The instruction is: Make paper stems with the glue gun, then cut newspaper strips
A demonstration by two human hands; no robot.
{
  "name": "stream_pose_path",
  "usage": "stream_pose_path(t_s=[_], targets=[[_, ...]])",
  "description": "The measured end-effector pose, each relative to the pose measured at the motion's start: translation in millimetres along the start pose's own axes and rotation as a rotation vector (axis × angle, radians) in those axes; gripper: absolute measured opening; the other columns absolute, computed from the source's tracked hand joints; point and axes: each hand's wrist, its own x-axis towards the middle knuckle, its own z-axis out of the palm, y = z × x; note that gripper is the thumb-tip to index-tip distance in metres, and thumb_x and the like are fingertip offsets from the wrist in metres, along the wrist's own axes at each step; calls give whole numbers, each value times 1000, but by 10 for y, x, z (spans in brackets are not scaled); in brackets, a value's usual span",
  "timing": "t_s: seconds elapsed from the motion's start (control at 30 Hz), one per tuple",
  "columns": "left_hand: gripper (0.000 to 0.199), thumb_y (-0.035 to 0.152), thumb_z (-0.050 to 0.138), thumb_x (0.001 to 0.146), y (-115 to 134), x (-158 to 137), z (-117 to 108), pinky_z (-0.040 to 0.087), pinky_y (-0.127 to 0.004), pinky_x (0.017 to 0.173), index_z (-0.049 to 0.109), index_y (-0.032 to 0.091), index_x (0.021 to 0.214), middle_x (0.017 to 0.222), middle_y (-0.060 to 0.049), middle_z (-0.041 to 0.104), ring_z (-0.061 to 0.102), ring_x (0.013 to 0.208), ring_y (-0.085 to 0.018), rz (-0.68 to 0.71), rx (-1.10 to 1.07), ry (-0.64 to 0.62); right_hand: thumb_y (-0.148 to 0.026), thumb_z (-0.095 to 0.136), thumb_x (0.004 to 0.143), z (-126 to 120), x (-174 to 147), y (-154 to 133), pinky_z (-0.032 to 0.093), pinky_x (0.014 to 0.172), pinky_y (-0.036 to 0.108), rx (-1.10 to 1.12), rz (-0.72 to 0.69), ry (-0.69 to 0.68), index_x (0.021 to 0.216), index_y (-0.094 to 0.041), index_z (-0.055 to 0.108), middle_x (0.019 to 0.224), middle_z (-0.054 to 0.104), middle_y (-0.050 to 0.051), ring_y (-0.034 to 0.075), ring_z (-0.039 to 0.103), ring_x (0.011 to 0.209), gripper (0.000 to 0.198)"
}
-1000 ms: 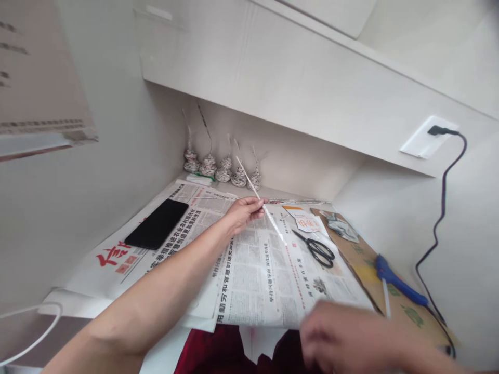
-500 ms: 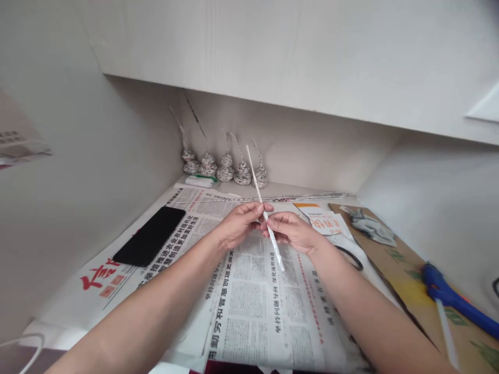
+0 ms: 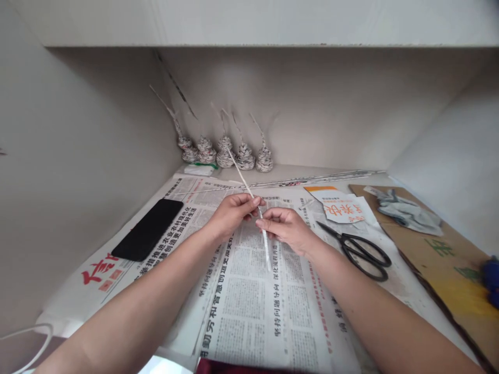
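Observation:
My left hand (image 3: 238,212) pinches a thin white rolled-paper stick (image 3: 244,180) near its middle. Just below and to the right, my right hand (image 3: 286,228) has its thumb and fingers closed on the same stick. The upper part slants up and left toward the back wall, while the lower end points down toward me. Both hands are raised over newspaper sheets (image 3: 249,311) spread on the work surface. Behind them stand several gourd-shaped woven paper pieces (image 3: 264,158), each with a thin tail sticking up.
Long paper sticks (image 3: 312,179) lie across the back. At the left rests a black phone-like slab (image 3: 148,231). Black scissors (image 3: 362,254), a torn printed paper (image 3: 339,206), cardboard (image 3: 436,249), a crumpled glove (image 3: 409,210) and a blue tool (image 3: 491,280) are on the right. A shelf edge (image 3: 249,45) overhangs.
The camera view has turned, bringing the scissors into full sight. The stick now leans differently, its lower end further left. Both hands still grip it, a little further apart.

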Motion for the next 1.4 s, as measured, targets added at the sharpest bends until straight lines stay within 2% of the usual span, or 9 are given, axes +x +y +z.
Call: stream_pose_path(t_s=[0.17, 0.33, 0.5, 0.63, 0.87, 0.97, 1.07, 1.2, 1.4], targets=[[32, 45, 75, 73, 18, -3, -17, 38, -21, 57, 73, 15, 84, 65, 0, 62, 53, 60, -10, -6, 81, -36, -42, 71, 77, -23, -20, -25, 28, 46, 22, -210, -76, 72, 70, -19, 59, 53, 48, -7, 7, 41, 47, 27], [29, 42, 78, 70, 37, -10, -18, 38, -21, 56, 70, 14, 74, 64, 1, 63, 50, 57, -9, 33, 207, -73, -41, 66, 82, -10, -54, -71, 29, 51, 24, -491, -157, 161, 70, -19, 62, 57, 46, -6, 8, 38, 52, 25], [31, 44, 77, 70, 69, 2, -22, 38, -22, 55, 67, 14, 72, 60, 1, 61, 48, 55, -9, 60, 203, -11, -41, 57, 88, -5, -84, -85, 31, 50, 24, -584, -86, 39, 64, -19, 58, 54, 48, -5, 9, 41, 51, 33], [34, 45, 78, 69, 49, 25, -32, 37, -22, 54, 65, 14, 70, 59, 1, 61, 46, 53, -8, 63, 194, 36, -39, 53, 91, 9, -79, -80, 39, 53, 24, -475, 20, -22, 74, -17, 66, 64, 63, 0, 10, 52, 54, 31], [36, 47, 74, 73, 8, 31, -30, 38, -21, 53, 66, 13, 75, 60, 0, 60, 48, 53, -8, 2, 31, -18, -41, 59, 88, 2, -74, -98, 40, 51, 20, -34, 178, -99, 76, -16, 66, 62, 62, 1, 10, 58, 56, 29], [34, 42, 80, 69, 40, 15, -33, 39, -20, 54, 70, 12, 82, 62, 0, 62, 50, 55, -7, -48, -13, -65, -42, 63, 86, -8, -82, -130, 38, 48, 18, 8, 219, -79, 75, -15, 66, 61, 62, 1, 9, 59, 56, 30], [30, 37, 83, 65, 53, 14, -46, 37, -20, 52, 70, 12, 76, 60, 0, 63, 49, 52, -6, -73, -21, -43, -44, 64, 85, -17, -83, -137, 36, 47, 17, 23, 207, -95, 75, -15, 67, 60, 62, 0, 9, 58, 55, 31], [30, 34, 86, 61, 39, 30, -68, 37, -20, 51, 70, 12, 71, 59, -1, 63, 49, 51, -6, -87, -60, -23, -46, 62, 86, -33, -79, -111, 33, 44, 17, 52, 224, -144, 76, -15, 67, 61, 64, 2, 9, 57, 53, 33], [27, 30, 87, 61, 44, 32, -84, 40, -18, 53, 73, 12, 75, 60, -1, 63, 53, 56, -8, -129, -160, -86, -48, 58, 87, -41, -93, -116, 24, 38, 17, 158, 238, -285, 72, -16, 61, 58, 63, 1, 7, 50, 45, 36]])
